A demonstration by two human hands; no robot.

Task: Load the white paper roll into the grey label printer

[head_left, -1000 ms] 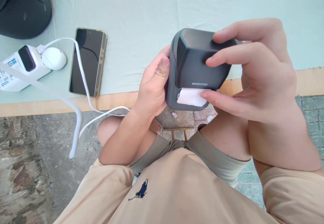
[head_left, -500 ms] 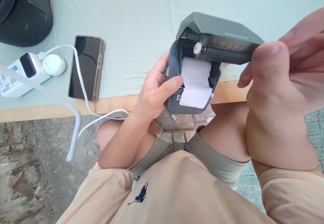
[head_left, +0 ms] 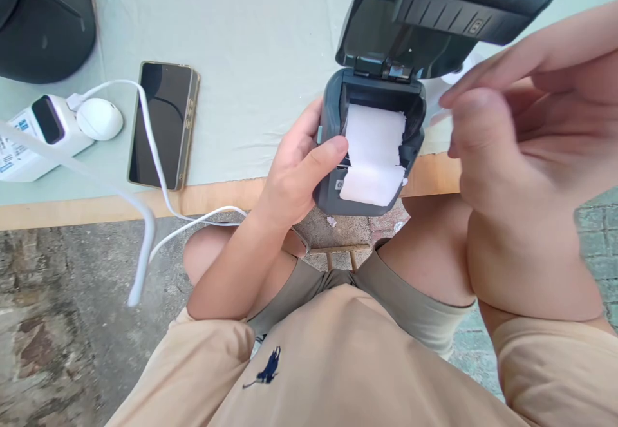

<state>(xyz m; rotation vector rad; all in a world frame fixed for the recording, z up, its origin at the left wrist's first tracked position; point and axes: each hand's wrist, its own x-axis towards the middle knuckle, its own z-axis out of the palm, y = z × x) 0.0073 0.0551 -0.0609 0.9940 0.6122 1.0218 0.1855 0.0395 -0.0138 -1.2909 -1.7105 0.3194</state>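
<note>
A dark grey label printer (head_left: 326, 185) is gripped at its left side by my left hand (head_left: 302, 163), the thumb lying over the rim beside the paper. Its hinged lid (head_left: 386, 34) stands wide open, showing a black roller and a small white gear. Inside rests white paper (head_left: 374, 137), its torn-edged end hanging over the front lip. To the right of the printer is my right hand (head_left: 526, 105), off the lid, with fingers loosely bent and nothing visible in them. Partly hidden behind its fingers lies a white object (head_left: 461, 71).
A smartphone (head_left: 161, 124) lies on the pale-green-covered table (head_left: 251, 60). Left of it are a white power strip (head_left: 58, 134) with a plugged-in charger (head_left: 100, 119) and a black zippered case (head_left: 46, 28). A white cable (head_left: 153, 147) loops over the phone and table edge.
The printer's lid has swung up and back from half-raised to wide open. My right hand has let go of it and shifted slightly left. My left hand keeps its hold.
</note>
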